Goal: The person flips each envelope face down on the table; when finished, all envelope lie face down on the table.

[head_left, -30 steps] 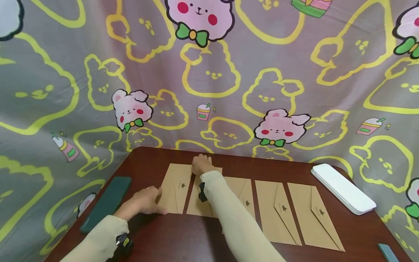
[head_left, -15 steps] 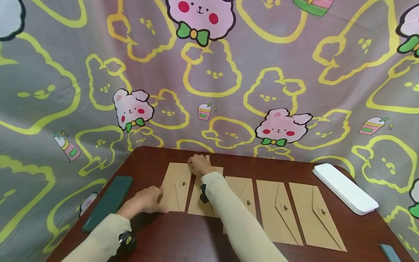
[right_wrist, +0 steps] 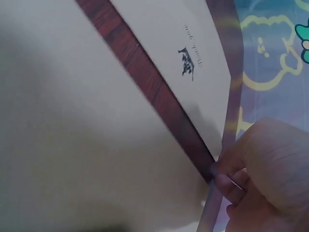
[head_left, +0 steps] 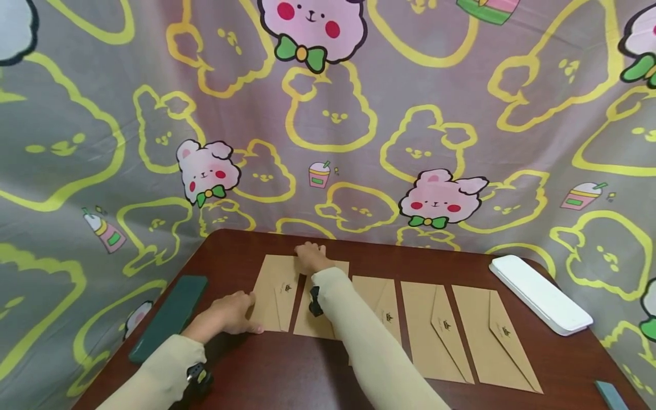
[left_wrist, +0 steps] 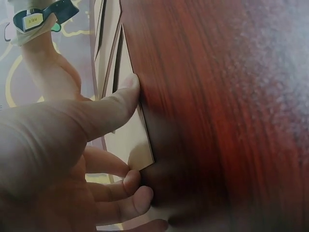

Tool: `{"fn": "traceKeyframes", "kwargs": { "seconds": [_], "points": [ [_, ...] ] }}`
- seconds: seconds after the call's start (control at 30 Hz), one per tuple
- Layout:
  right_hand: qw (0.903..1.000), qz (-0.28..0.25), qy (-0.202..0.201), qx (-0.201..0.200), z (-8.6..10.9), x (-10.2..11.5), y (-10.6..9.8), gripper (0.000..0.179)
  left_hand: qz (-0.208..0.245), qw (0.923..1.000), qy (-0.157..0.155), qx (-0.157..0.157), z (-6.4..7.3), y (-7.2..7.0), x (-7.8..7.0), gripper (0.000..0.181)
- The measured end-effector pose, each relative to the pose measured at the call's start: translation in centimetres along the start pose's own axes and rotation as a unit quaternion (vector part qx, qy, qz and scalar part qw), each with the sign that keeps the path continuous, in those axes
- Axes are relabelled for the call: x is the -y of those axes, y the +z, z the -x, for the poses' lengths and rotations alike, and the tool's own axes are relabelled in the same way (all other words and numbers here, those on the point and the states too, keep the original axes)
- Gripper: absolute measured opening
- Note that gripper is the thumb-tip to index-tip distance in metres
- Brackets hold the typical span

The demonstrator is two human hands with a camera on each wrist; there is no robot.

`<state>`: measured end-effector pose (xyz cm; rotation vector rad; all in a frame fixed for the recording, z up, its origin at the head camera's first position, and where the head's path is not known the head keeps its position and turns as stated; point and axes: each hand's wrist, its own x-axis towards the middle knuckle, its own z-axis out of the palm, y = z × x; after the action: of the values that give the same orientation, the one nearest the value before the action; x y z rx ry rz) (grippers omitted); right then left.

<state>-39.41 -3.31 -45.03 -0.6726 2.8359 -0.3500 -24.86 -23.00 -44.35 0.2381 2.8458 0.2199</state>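
Apart, the left hand (head_left: 232, 314) touches the leftmost envelope (head_left: 271, 287); the right hand (head_left: 312, 258) bends at its far corner, grip unclear; only the right-wrist view shows legible lettering (right_wrist: 193, 46).

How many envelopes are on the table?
5, in a row, left to right: first envelope by the left hand; second envelope and third envelope, partly behind the right sleeve; fourth envelope; fifth envelope, nearest the white case. Any stacked underneath would be hidden.
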Motion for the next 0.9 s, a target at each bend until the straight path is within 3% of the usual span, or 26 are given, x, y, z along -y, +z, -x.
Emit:
{"fn": "traceKeyframes", "kwargs": {
  "seconds": [0.17, 0.67, 0.9],
  "points": [
    [1.0000, -0.003, 0.007, 0.006, -0.3, -0.1, 0.0, 0.035, -0.003, 1.0000, 0.001, 0.004, 0.1, -0.2, -0.2, 0.080],
    [0.9997, -0.016, -0.002, 0.017, 0.0, 0.0, -1.4, 0.042, -0.011, 0.9999, 0.004, -0.003, 0.3, -0.2, -0.2, 0.082],
    [0.9968, -0.078, 0.000, 0.018, 0.3, -0.4, -1.2, 0.034, -0.012, 0.9999, 0.003, 0.002, 0.2, -0.1, -0.1, 0.083]
  ]
}}
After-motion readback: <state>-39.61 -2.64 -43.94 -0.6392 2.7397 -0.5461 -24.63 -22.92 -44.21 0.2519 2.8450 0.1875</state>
